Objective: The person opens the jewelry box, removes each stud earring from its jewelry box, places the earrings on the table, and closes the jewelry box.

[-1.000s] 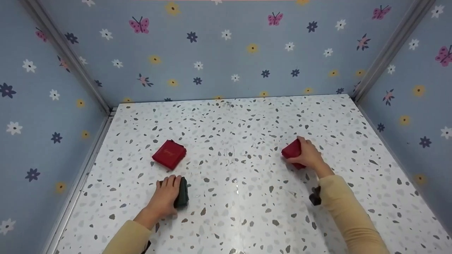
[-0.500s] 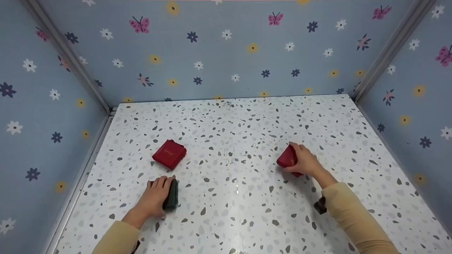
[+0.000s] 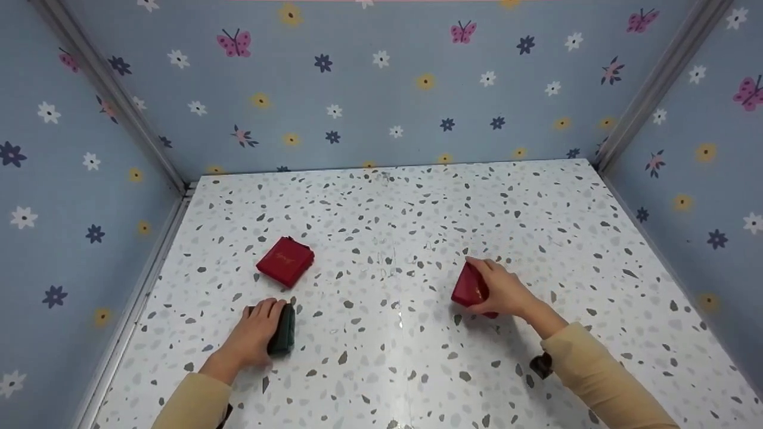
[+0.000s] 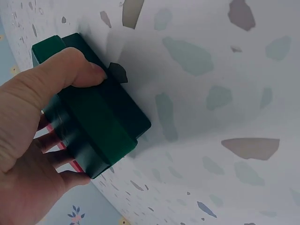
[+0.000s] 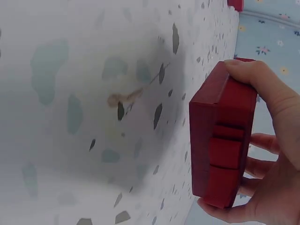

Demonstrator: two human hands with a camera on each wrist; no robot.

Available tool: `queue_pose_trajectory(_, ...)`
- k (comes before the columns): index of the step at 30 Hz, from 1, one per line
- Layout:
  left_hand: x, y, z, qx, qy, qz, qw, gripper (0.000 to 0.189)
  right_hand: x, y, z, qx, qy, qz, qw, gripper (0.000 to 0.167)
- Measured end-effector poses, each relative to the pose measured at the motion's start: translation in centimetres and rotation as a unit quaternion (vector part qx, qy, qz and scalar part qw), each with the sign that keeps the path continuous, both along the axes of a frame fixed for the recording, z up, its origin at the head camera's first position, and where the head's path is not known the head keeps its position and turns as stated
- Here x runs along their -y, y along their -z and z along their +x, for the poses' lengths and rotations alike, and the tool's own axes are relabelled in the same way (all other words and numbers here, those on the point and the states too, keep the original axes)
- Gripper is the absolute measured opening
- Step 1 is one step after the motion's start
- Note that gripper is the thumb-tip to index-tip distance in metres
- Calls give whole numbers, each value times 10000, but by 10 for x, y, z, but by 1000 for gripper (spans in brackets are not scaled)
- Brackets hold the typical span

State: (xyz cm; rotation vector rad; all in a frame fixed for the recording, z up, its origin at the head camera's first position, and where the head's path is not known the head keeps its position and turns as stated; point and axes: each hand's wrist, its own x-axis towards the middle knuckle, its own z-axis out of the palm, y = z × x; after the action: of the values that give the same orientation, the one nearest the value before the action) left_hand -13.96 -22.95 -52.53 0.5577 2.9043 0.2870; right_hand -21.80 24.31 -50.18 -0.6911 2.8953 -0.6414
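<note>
My left hand (image 3: 252, 331) grips a small dark green box (image 3: 282, 329), with the thumb across one side and the fingers round the other. A raised band crosses this box (image 4: 93, 112) in the left wrist view, where it is close over the speckled tabletop. On the right, my right hand (image 3: 502, 291) holds a small red box (image 3: 468, 287) tilted, thumb and fingers at its opposite edges. Banded folds like a flat bow show on its side (image 5: 226, 150) in the right wrist view, and a shadow falls below it. Another red box (image 3: 285, 262) with gold script lies beyond my left hand.
The white speckled tabletop (image 3: 381, 220) spreads between and around the hands. Blue panels printed with flowers and butterflies stand at the back (image 3: 381, 83), left (image 3: 53, 250) and right (image 3: 721, 179), with grey metal strips along the corners.
My right hand has moved left and nearer to me with the red box. My left hand has shifted slightly left with the green box. The lettered red box stays put.
</note>
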Motion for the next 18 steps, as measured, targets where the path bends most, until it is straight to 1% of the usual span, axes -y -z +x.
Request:
queue_pose_trajectory(4,0,0,1,-152,65,-83,9998,105,7,0,6,-125,-289,67,9995,96)
queue_pose_trajectory(6,0,1,1,-174,72,-112,9998,104,11,0,10,-161,-393,110,9990,96)
queue_pose_trajectory(12,-1,-1,1,42,-111,4,9999,103,22,-1,19,-268,-726,149,9969,95)
queue_pose_trajectory(18,-2,-3,4,84,-224,106,9997,103,32,0,26,-182,-1018,84,9946,95)
